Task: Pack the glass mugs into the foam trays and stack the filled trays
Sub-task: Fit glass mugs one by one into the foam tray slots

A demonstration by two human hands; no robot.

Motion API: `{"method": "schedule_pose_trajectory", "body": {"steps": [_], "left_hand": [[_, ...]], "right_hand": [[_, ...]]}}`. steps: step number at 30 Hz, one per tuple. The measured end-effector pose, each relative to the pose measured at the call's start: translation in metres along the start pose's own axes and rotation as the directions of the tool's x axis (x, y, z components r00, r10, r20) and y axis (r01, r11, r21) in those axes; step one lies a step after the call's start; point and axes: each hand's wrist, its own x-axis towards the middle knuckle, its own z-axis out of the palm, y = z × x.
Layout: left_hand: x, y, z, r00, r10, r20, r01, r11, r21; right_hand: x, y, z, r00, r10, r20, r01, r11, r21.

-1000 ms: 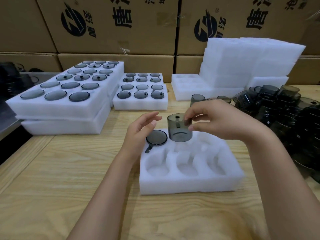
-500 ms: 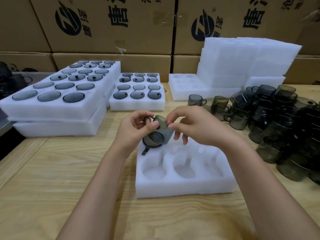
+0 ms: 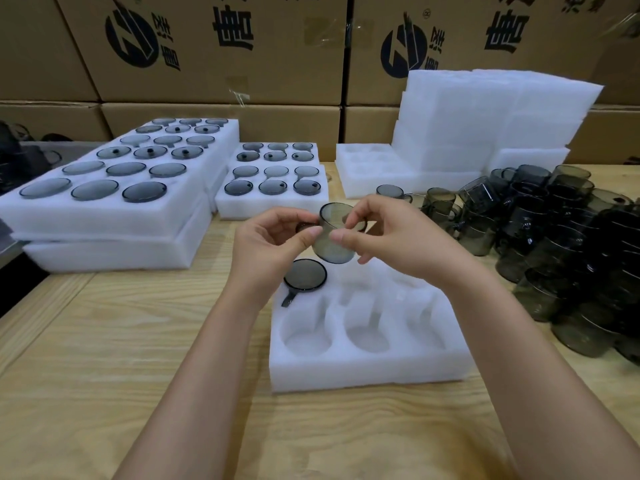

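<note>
We see cardboard boxes point(image 3: 214, 64) walling off the far side, w/ a wooden bench point(image 3: 121, 375) in front of them. At the bench's far-left corner sits a big stack of filled trays point(image 3: 86, 220), dark glass showing in every pocket on top. At the far-right stands a tall stack of blank foam point(image 3: 491, 116), w/ an empty tray point(image 3: 363, 174) lying flat just left of it. Along the right edge we see a crowd of loose mugs point(image 3: 571, 244), smoky grey-green, some piled on others. Btwn the big stack and the empty tray, near the far edge, is a smaller filled stack point(image 3: 270, 207).

Near the bench's middle, toward the near edge, lies the work tray point(image 3: 363, 372). Its far-left pocket holds a seated mug point(image 3: 305, 275), handle poking out at the near-left; the three near pockets are bare foam.

Both hands are raised over the work tray's far edge. The left hand point(image 3: 273, 244) and right hand point(image 3: 391, 237) hold one mug btwn them: the held mug point(image 3: 332, 244), tilted, rim facing away from us, clear of the foam. Each hand pinches it w/ thumb and fingertips, left hand on its left side, right hand on its right. We can't tell which way its handle points.
</note>
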Motion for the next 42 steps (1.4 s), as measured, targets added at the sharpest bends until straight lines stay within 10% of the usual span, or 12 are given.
{"method": "schedule_pose_trajectory", "body": {"steps": [13, 26, 31, 35, 42], "left_hand": [[-0.005, -0.006, 0.017, 0.956, -0.131, 0.263, 0.095, 0.985, 0.144], [-0.006, -0.015, 0.015, 0.968, -0.115, 0.222, 0.021, 0.923, 0.385], [-0.002, -0.013, 0.017, 0.968, -0.138, 0.211, 0.039, 0.908, 0.417], [0.006, -0.012, 0.028, 0.986, -0.063, 0.155, -0.034, 0.834, 0.550], [0.007, -0.025, 0.041, 0.827, -0.330, 0.455, -0.179, 0.612, 0.770]], "right_hand": [[0.005, 0.026, -0.018, 0.974, 0.031, 0.226, 0.009, 0.985, -0.172], [0.008, 0.033, -0.012, 0.932, 0.053, 0.359, 0.073, 0.942, -0.328], [0.006, 0.032, 0.001, 0.974, 0.045, 0.220, -0.043, 0.999, -0.012], [0.006, 0.030, 0.034, 0.997, -0.011, 0.079, 0.034, 0.955, -0.294], [0.004, 0.039, 0.047, 0.929, 0.259, 0.265, 0.019, 0.683, -0.731]]}}
